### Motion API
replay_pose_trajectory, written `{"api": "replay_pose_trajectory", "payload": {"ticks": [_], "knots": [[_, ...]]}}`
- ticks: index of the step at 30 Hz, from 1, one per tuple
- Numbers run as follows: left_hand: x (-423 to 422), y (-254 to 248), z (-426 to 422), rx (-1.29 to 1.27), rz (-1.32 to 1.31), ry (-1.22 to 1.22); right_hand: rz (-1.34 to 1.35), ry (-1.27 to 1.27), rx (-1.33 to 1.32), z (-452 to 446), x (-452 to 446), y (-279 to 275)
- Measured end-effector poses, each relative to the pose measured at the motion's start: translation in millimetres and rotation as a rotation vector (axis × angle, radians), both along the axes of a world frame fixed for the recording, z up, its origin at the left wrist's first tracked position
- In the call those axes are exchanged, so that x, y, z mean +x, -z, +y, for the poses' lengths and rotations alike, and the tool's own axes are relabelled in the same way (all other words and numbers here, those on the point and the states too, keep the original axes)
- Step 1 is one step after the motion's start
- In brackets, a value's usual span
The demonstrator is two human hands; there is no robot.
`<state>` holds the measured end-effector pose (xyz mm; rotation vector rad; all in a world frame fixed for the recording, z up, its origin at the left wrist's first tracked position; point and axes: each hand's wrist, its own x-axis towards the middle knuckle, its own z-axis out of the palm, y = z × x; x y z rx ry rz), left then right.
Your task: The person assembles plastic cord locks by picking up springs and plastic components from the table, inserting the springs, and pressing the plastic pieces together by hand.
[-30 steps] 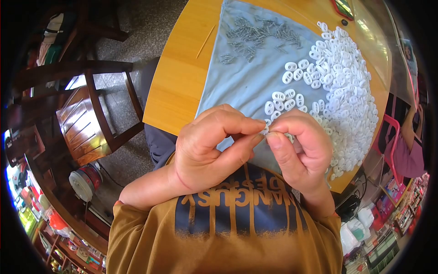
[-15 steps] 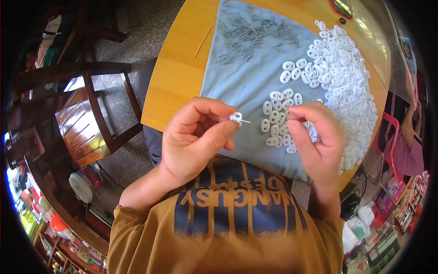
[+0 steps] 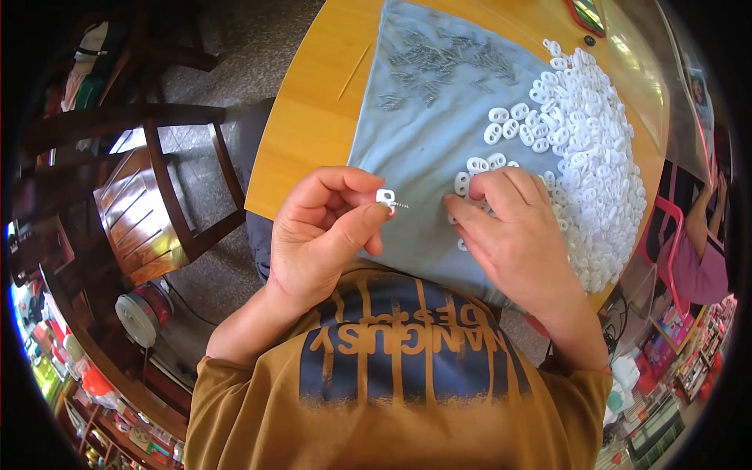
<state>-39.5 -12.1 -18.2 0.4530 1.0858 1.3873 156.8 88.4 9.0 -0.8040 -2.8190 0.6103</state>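
My left hand [image 3: 313, 247] pinches a white plastic oval [image 3: 385, 196] with grey metal screw [image 3: 402, 205]; at its three o'clock my right hand [image 3: 513, 227], grip unclear, seemingly picks, needing one loose oval [image 3: 462, 182] separated.

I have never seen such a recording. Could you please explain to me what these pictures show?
No machine works here, only a person's two bare hands. One head-worn camera looks forward and down. On the table lies a blue-grey cloth, with small metal parts, probably screws, at its far end. A heap of white two-holed pieces is on the right, a thin stick on the left. The left hand pinches one white piece, with a thin metal part sticking out. The right hand is over loose white pieces; its fingers hide whether it holds one.
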Motion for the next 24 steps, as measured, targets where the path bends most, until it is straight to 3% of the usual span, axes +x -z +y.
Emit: {"api": "replay_pose_trajectory", "payload": {"ticks": [4, 13, 16, 19, 24], "knots": [[-0.4, -4.0, 0.4, 0.006, -0.02, 0.024, -0.024, -0.026, 0.006, 1.2, 1.0, 2.8], [1.5, -4.3, 1.7, 0.03, -0.076, 0.04, 0.204, -0.018, 0.011, -1.3, 2.5, 11.3], [5.7, -11.6, 5.8, -0.014, -0.1, 0.036, 0.376, 0.195, -0.245, -5.1, -1.4, -2.2], [11.6, -17.4, 11.8, -0.015, -0.137, 0.049, 0.596, 0.348, -0.69, -11.8, -0.9, -5.8], [22.1, -24.6, 19.4, 0.035, -0.218, 0.04, 0.798, 0.397, -0.955, -21.2, -7.8, -8.4]]}}
